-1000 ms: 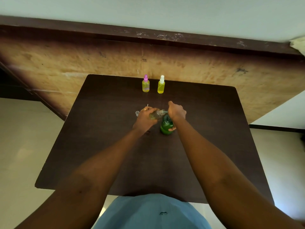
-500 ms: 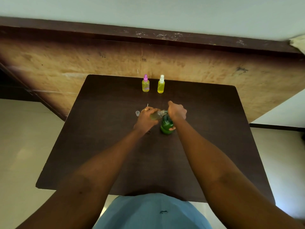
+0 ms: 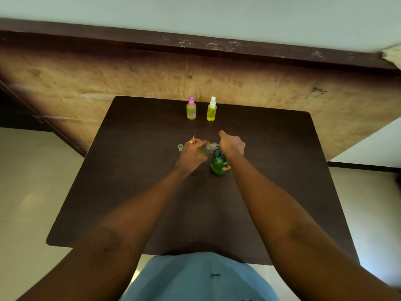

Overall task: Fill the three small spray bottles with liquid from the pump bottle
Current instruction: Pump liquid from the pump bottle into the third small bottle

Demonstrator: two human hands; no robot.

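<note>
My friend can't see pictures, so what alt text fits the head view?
A person's left hand holds a small clear spray bottle tilted at the spout of a green pump bottle, which the right hand grips on top. A pink-topped bottle and a white-topped bottle, both filled yellow, stand far back on the dark table.

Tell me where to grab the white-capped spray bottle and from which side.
Probably best to grip the white-capped spray bottle round its yellow body, from the near or right side: it stands upright, the pink-capped bottle beside its left, a wooden panel behind.
</note>
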